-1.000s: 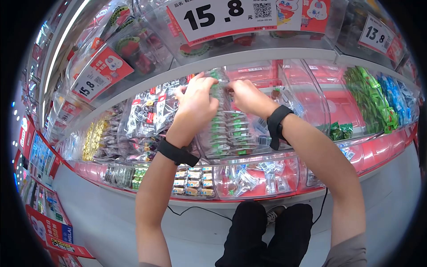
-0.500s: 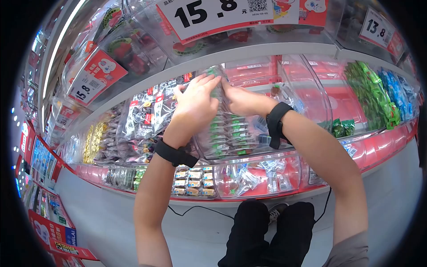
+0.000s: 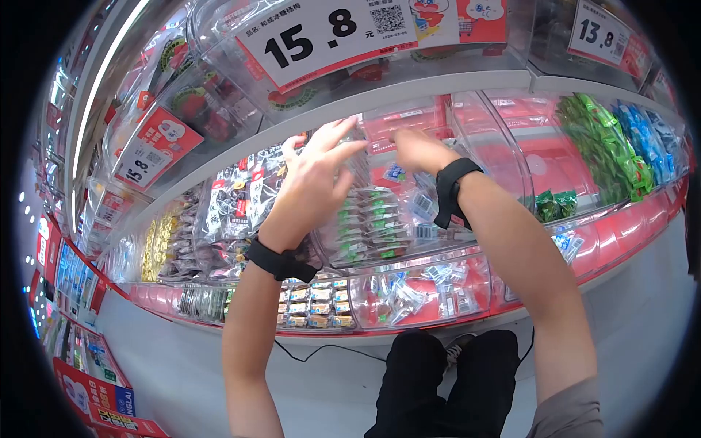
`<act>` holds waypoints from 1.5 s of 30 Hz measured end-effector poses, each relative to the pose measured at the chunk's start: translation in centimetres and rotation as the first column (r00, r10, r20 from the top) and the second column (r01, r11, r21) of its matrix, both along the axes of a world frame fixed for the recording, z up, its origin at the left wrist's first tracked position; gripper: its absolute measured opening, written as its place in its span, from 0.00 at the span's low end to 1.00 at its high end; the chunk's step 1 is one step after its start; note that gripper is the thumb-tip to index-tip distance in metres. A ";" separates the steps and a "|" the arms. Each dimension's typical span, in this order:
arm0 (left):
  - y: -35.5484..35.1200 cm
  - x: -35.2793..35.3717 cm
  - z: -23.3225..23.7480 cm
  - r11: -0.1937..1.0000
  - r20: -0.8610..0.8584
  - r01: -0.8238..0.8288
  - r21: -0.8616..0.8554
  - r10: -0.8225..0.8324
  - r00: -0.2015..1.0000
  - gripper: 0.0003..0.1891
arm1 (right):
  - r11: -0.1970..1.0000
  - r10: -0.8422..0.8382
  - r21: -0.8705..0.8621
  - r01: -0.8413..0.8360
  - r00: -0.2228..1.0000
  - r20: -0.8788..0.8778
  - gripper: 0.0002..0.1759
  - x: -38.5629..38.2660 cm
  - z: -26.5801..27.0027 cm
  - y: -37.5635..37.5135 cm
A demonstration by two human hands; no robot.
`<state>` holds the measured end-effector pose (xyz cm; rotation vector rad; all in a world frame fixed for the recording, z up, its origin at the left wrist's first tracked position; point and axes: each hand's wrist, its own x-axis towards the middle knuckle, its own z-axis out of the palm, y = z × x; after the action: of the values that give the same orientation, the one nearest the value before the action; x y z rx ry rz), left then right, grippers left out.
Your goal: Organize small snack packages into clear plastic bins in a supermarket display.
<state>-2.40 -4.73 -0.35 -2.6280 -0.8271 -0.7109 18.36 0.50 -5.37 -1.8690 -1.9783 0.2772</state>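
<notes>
My left hand [image 3: 318, 175] is over the left part of a clear bin, its fingers spread and nothing visible in them. Beneath and below it lie stacked green-and-clear snack packets [image 3: 372, 219] in rows. To the right, my right hand [image 3: 423, 152] hovers over the back of the same bin, with its fingers partly hidden and blurred. Small blue-and-white packets [image 3: 423, 204] lie loose under my right wrist. Dark packages with red and white labels [image 3: 241, 191] fill the bin left of my left hand.
A shelf edge [image 3: 409, 90] with a large price card [image 3: 328, 36] runs above the hands. Green bags [image 3: 606, 150] and blue bags [image 3: 642, 142] stand at the right. Small packaged cakes [image 3: 319, 306] sit in the lower front bin. A cable [image 3: 314, 350] lies near my legs.
My hands have moved apart. My left hand's fingers have spread, and my right hand has shifted right. The view has tilted slightly.
</notes>
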 end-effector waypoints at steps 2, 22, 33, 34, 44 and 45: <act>-0.8 0.3 0.6 0.989 -0.072 0.141 -0.040 -0.143 0.987 0.15 | 0.984 0.023 -0.177 -0.004 0.994 0.107 0.17 -0.2 0.0 -0.2; -0.9 0.5 0.9 0.971 -0.242 0.133 -0.199 -0.180 0.953 0.13 | 0.867 0.287 0.488 0.103 0.696 -0.658 0.08 0.6 1.2 1.1; -0.9 0.6 0.9 0.972 -0.261 0.108 -0.210 -0.162 0.952 0.14 | 0.881 0.293 0.461 0.108 0.640 -0.710 0.15 0.3 1.9 0.3; -0.8 0.6 0.8 0.971 -0.238 0.127 -0.202 -0.175 0.955 0.14 | 0.887 0.296 0.447 0.116 0.601 -0.742 0.15 0.3 1.9 0.6; -0.8 0.6 0.8 0.971 -0.235 0.133 -0.197 -0.179 0.956 0.13 | 0.978 -0.095 -0.201 -0.050 0.755 -0.648 0.09 1.4 2.8 -1.7; -0.8 0.6 0.8 0.971 -0.232 0.136 -0.196 -0.181 0.956 0.13 | 0.973 -0.088 -0.220 -0.069 0.772 -0.629 0.09 1.2 2.8 -1.8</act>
<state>-1.79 -5.49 0.41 -2.8921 -0.6374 -0.3446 19.57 -1.27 -2.58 -1.6022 -1.4993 1.0353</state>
